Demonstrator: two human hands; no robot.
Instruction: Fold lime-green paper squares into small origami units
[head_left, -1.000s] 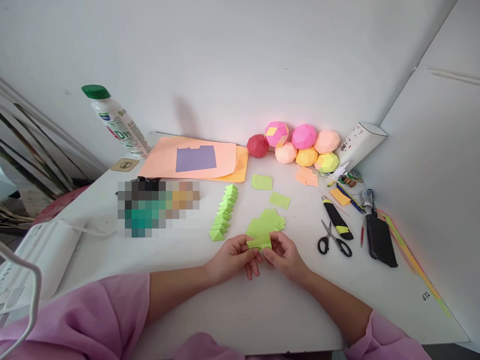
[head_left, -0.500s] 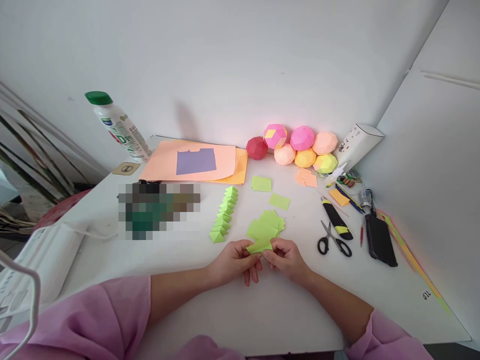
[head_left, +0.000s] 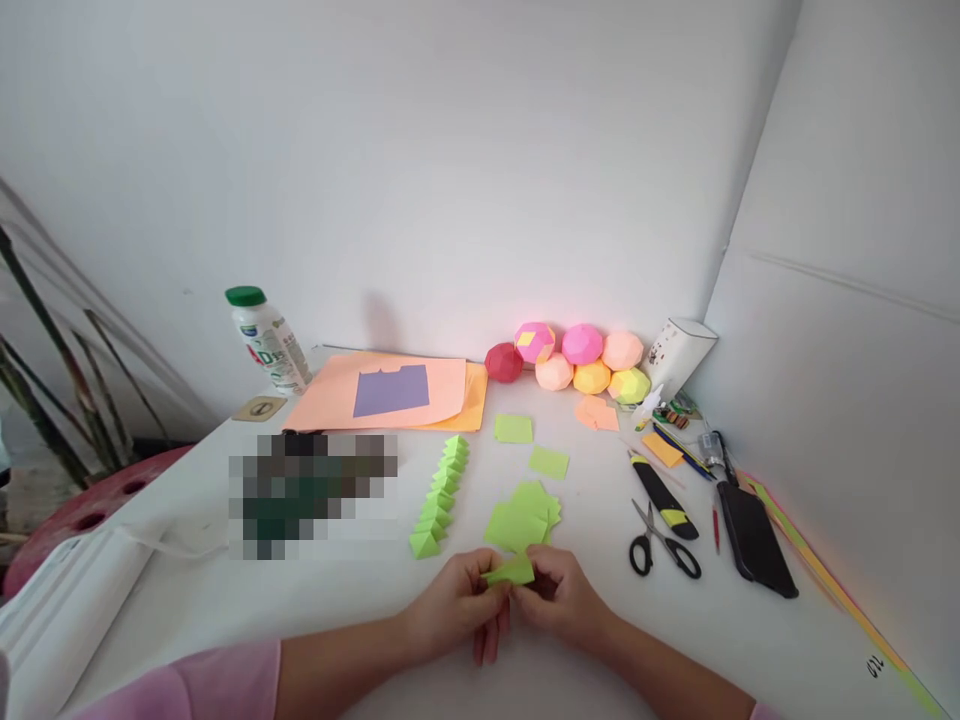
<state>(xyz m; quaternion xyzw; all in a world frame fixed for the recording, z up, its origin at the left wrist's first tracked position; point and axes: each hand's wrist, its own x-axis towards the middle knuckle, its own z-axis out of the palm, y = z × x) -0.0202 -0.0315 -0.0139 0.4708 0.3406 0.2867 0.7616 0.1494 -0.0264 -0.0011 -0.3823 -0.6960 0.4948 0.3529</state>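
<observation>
A small folded piece of green paper is pinched between both hands near the front of the white table. My left hand grips its left end with thumb and fingers, the lower fingers hanging below. At the right end, my right hand pinches the paper between thumb and forefinger. Just beyond the fingers lies a loose pile of green paper pieces. Two more green stacks, one a green pad and one a green slip, lie behind it. To the left runs a row of folded green paper units.
Faceted paper balls are stacked against the wall. Scissors, a utility knife and a black phone lie to the right. Orange sheets and a white bottle stand at the back left, beyond a pixelated patch.
The view has tilted up, so everything sits lower in the picture. Both hands still hold the green paper, which is turned slightly between the fingers.
</observation>
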